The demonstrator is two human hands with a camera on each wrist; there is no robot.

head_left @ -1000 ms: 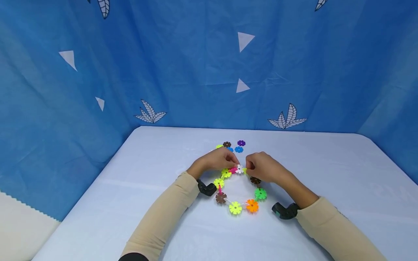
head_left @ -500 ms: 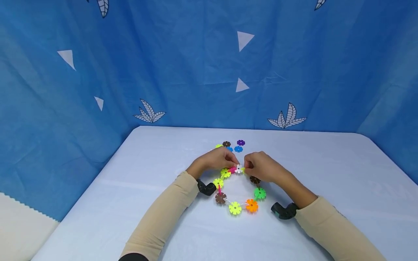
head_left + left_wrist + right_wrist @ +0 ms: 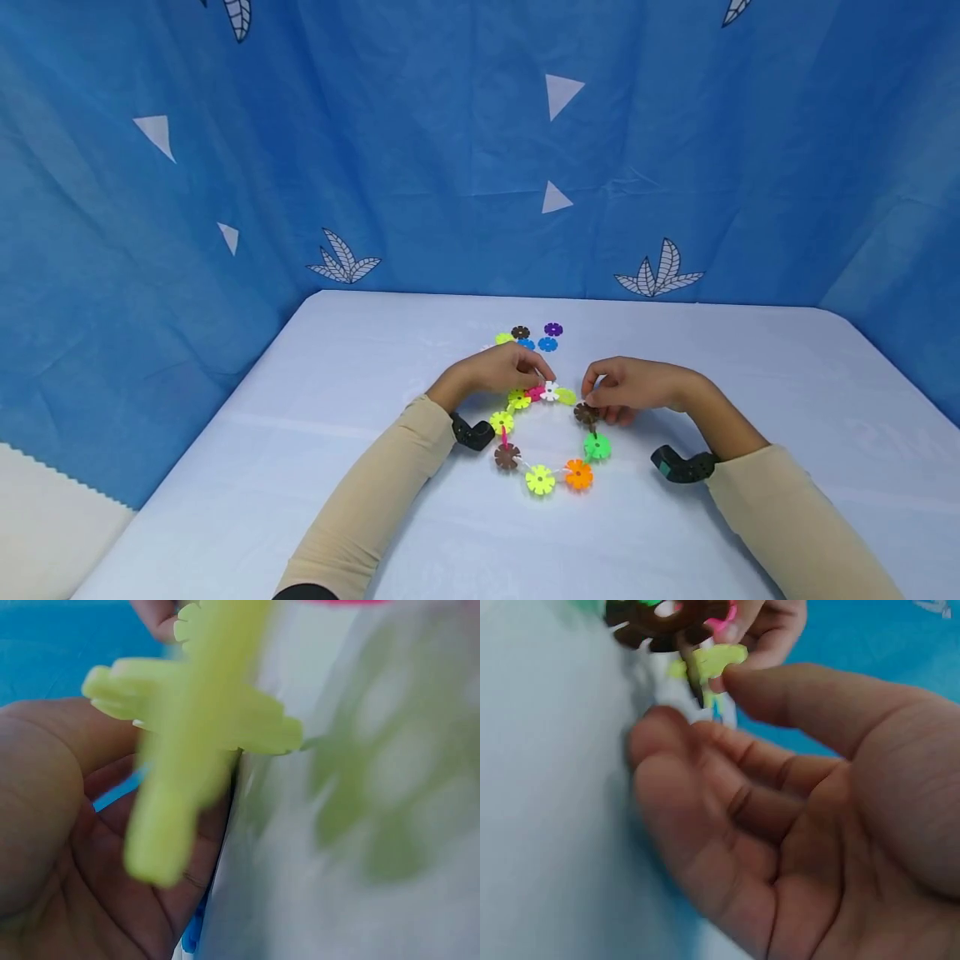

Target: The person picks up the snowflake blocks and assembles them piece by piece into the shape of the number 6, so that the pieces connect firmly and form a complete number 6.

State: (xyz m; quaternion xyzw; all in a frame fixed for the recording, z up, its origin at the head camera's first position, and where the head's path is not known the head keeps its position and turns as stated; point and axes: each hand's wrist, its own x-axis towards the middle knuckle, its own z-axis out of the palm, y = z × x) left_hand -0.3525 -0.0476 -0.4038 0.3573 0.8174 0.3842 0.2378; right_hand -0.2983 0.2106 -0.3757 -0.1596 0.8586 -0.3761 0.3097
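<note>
Reaching over a white table (image 3: 825,400), two beige sleeves (image 3: 382,500) flank a ring of flower-shaped discs (image 3: 502,423). Nearest in the ring are a yellow disc (image 3: 540,480) and an orange disc (image 3: 579,475), then a green disc (image 3: 597,447) at right. Beyond it, the right hand (image 3: 637,385) hovers at a brown disc (image 3: 586,413), thumb and loosely bent fingers apart. On the far side, the left hand (image 3: 498,367) lowers its fingertips to a white disc (image 3: 550,391); whether they pinch it cannot be told. Farther off, loose discs (image 3: 548,344) lie before a blue curtain (image 3: 450,150) printed with white triangles (image 3: 561,93).
</note>
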